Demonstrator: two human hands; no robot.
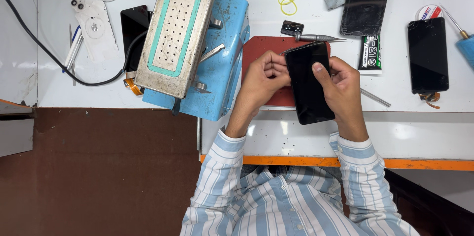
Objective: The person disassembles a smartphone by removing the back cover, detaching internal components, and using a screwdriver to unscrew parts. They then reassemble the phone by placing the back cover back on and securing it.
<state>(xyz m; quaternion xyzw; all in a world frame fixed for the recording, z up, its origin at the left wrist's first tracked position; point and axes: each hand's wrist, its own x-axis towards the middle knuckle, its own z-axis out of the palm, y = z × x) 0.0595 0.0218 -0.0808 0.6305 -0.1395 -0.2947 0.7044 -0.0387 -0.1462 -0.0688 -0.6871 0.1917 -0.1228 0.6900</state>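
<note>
Both hands are gripping a black phone (308, 84) over the red mat (260, 53).

The left hand (261, 75) is curling its fingers around the phone's left edge, and the right hand (340, 88) is clasping the right edge with its thumb pressing flat on the dark glass. The phone is sitting tilted, its lower end hanging past the mat toward the white table (419, 132) edge. Left of the hands, a blue machine (222, 68) is carrying a perforated metal plate (175, 33). A screwdriver (316, 38) is lying just above the phone, and another dark screen (427, 56) is resting well off to the right.
</note>
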